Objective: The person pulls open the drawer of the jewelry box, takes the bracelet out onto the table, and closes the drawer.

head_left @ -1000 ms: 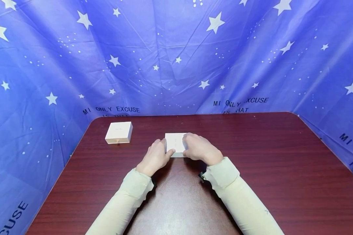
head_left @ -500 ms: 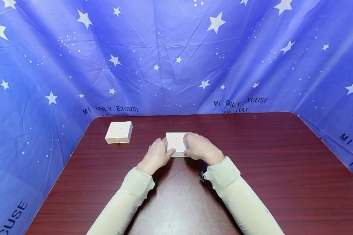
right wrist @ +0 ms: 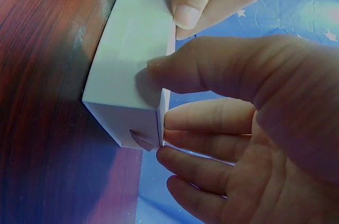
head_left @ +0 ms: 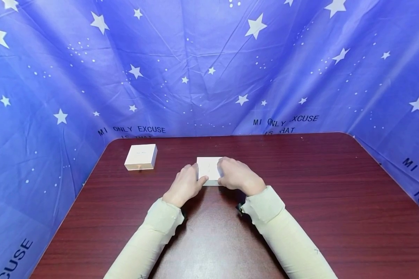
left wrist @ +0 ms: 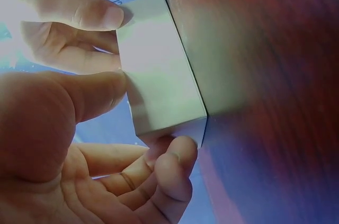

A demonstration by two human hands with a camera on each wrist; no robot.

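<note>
Main risk, my judgement: an uneven push or pull by either hand could twist the small white rectangular cardboard-looking box or skid it across the glossy reddish-brown wood-grain table. Squeezing too hard near the edges could dent the walls, and a snag on the small brown pull tab could slide out what looks like a drawer. Box sits mid-table, appears to rest flat, right between the hands. Left hand grips its left end, thumb on the near side, fingers bent round the end. Right hand pinches toward the right end, thumb on the near side, fingers mostly straight. Box looks crisp-cornered, greenish on the near side, faint print on top, tab on the right end face; contents hidden. Similar white square box well apart, farther left.
</note>
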